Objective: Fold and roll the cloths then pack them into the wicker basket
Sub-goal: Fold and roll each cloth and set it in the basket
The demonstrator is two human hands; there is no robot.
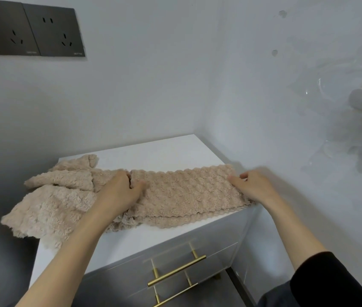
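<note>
The folded cloth [186, 191] lies as a strip on the cabinet [153, 156], with the left hand [120, 191] and right hand [255, 187] each in a pinching grip on it. It sits near the front edge, so an uneven pull could unfold it or drag it off. A second cloth [49, 209], heaped at the left and overhanging, crowds it.

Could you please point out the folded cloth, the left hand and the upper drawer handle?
folded cloth [188, 191]: head view, middle of its top layer.
left hand [118, 192]: head view, its back.
upper drawer handle [176, 270]: head view, middle of its bar.
</note>
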